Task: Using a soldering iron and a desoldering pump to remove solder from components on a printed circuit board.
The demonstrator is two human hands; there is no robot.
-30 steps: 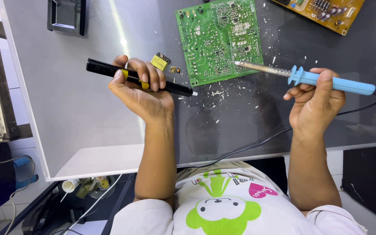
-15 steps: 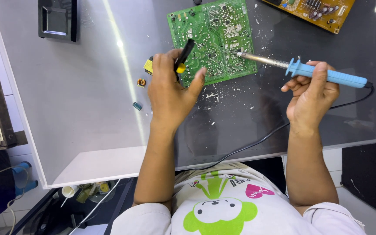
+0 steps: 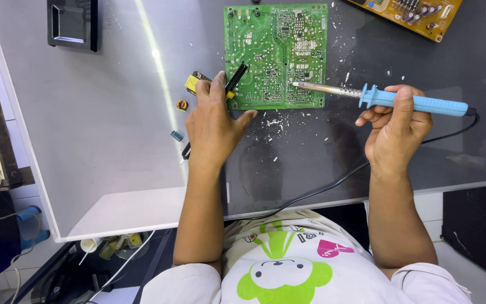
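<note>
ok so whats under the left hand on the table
A black pen-shaped tool lies under the left hand: one end sticks out onto the green circuit board, the other shows below the wrist. Its middle is covered by the hand, so the grip can't be seen.

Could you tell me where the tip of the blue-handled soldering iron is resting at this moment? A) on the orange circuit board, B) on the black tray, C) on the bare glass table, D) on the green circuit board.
D: held in the right hand, the soldering iron puts its metal tip on the right part of the green circuit board.
</note>
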